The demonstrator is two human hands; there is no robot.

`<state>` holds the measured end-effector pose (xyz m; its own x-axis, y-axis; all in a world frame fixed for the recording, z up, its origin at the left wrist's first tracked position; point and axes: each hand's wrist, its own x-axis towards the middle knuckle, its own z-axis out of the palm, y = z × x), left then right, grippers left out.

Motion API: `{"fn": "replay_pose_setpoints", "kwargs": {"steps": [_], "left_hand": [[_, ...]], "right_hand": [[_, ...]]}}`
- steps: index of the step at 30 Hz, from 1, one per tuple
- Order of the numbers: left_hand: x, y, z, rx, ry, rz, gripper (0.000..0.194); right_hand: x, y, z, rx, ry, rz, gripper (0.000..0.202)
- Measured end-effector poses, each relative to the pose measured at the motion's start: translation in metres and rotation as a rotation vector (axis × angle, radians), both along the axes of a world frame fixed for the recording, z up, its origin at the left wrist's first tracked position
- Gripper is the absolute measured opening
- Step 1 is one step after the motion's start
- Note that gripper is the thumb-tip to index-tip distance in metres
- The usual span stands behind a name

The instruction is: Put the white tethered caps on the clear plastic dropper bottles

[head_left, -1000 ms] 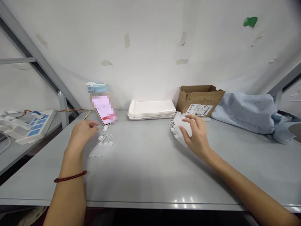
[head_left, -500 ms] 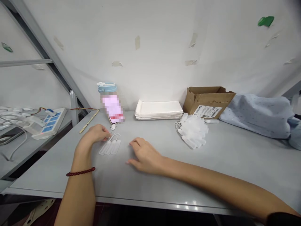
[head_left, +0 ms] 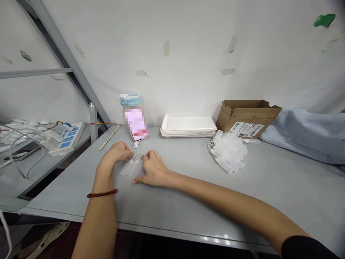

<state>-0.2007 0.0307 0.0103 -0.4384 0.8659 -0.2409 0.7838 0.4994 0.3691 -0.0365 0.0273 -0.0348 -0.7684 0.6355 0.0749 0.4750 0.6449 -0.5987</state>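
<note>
Right grip [head_left: 155,169] at strips [head_left: 132,168] — translucent, fanned

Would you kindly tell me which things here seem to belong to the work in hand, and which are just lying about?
Seemingly in the work:
- small fan of translucent tags, at the left hand and right hand
- larger pile of similar tags

Probably just lying about:
- phone
- blue cloth
- power strip

Unclear: white stack, cardboard box.

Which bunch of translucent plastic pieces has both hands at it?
The small bunch, between the left hand and right hand. The much larger bunch lies by the cardboard box, away from both hands.
</note>
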Motion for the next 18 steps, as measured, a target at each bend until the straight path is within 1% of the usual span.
{"fn": "replay_pose_setpoints", "kwargs": {"steps": [3,5,7,9,10,11,12,13,15,16,18], "left_hand": [[0.000,-0.001,0.002,0.042,-0.009,0.007,0.010],[0.001,-0.002,0.005,0.108,-0.019,0.011,0.011],[0.008,-0.004,0.011,0.202,-0.040,0.005,0.008],[0.023,-0.006,0.016,0.317,-0.140,-0.030,0.018],[0.033,-0.007,0.018,0.386,-0.236,-0.075,0.025],[0.045,-0.007,0.018,0.493,-0.473,-0.132,0.032],[0.059,-0.007,0.017,0.521,-0.557,-0.184,0.037],[0.073,-0.007,0.015,0.531,-0.619,-0.229,0.037],[0.101,-0.005,0.005,0.546,-0.930,-0.315,0.034],[0.114,-0.004,-0.001,0.551,-1.069,-0.326,0.030],[0.136,-0.004,-0.013,0.555,-1.152,-0.314,0.027]], "right_hand": [[0.004,0.000,-0.003,-0.028,0.069,-0.008,0.064],[0.013,0.001,-0.004,-0.037,0.103,-0.017,0.063],[0.028,0.002,-0.003,-0.043,0.148,-0.026,0.062],[0.048,0.004,-0.002,-0.047,0.190,-0.040,0.060],[0.059,0.005,-0.002,-0.048,0.209,-0.058,0.060],[0.072,0.007,-0.002,-0.045,0.226,-0.074,0.060],[0.084,0.008,-0.001,-0.040,0.241,-0.098,0.059],[0.096,0.010,-0.001,-0.030,0.262,-0.121,0.058],[0.119,0.012,-0.002,-0.006,0.342,-0.160,0.056],[0.130,0.012,-0.003,0.015,0.373,-0.171,0.056],[0.146,0.011,-0.006,0.050,0.418,-0.193,0.057]]}}
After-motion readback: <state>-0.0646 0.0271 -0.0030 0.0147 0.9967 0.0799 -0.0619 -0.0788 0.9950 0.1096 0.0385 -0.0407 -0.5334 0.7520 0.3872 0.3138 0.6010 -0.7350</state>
